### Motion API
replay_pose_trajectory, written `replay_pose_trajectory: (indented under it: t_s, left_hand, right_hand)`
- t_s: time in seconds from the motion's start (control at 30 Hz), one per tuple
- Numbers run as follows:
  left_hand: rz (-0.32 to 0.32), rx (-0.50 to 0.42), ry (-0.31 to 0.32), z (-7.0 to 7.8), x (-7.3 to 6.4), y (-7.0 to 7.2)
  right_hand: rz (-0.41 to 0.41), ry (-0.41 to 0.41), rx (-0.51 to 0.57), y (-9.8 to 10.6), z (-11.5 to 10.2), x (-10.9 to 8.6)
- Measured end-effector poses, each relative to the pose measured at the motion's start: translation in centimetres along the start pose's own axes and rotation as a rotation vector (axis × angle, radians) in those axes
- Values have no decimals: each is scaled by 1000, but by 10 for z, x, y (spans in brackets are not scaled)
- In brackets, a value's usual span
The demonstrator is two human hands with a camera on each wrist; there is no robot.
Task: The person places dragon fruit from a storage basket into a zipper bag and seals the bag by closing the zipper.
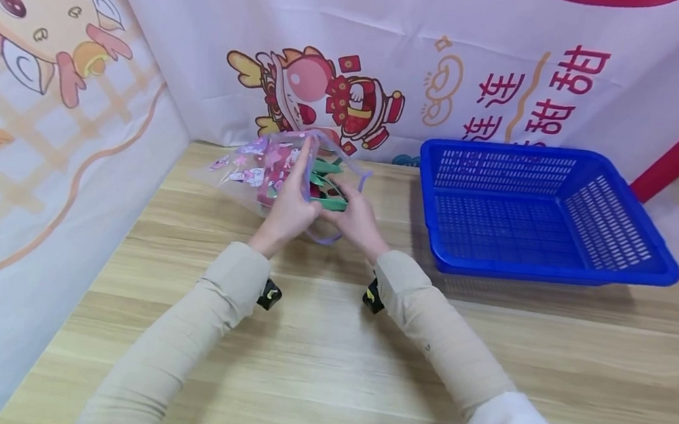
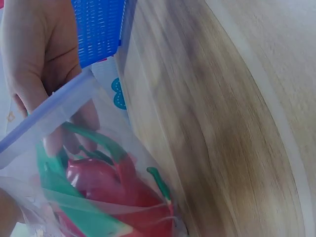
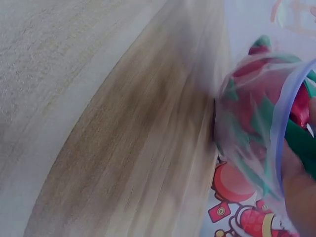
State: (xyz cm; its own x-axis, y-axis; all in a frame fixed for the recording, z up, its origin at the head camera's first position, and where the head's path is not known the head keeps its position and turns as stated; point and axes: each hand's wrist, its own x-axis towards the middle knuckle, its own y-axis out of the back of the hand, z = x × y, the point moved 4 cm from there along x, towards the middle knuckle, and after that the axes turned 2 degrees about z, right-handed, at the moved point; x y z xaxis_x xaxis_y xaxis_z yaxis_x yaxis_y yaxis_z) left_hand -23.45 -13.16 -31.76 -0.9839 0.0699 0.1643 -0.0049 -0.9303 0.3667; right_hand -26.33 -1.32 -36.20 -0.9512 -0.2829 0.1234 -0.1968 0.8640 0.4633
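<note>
In the head view a clear plastic bag (image 1: pixel 254 170) with pink and purple cartoon prints lies on its side at the table's back left, its purple-edged mouth facing right. Inside is a red dragon fruit (image 2: pixel 143 202) with long green leaf tips; through the film I cannot tell whether there is more than one. My left hand (image 1: pixel 290 211) holds the bag at its rim, long fingers up along the mouth and thumb at the opening. Reaching in from the right, my right hand (image 1: pixel 357 217) has its fingers at the green tips (image 1: pixel 328 170), appearing to grip them.
A blue slatted plastic basket (image 1: pixel 440 252) stands right of the bag on the wooden table (image 1: pixel 313 359). White cloth (image 1: pixel 395 12) with cartoon prints hangs along the back, and more cloth (image 1: pixel 25 223) covers the left side.
</note>
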Motion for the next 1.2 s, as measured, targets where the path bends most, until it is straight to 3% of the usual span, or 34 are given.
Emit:
replay_pose_trajectory:
  t_s: [0.17,0.33,0.47,0.77,1.2]
  left_hand:
    - [19,-35,-22,0,-1,2]
    - [30,-27,-26,-3,-4,2]
    - [28,-4,-27,-3,-6,1]
    - [30,0,-48,-2,-8,-3]
    - [32,-4,-67,-10,-13,-19]
  right_hand:
    - [-10,-31,29,4,1,-2]
    - [68,32,-80,8,-1,-1]
    - [84,82,-132,8,-5,-2]
    - [115,14,63,8,0,-2]
    - [169,130,7,9,4,-4]
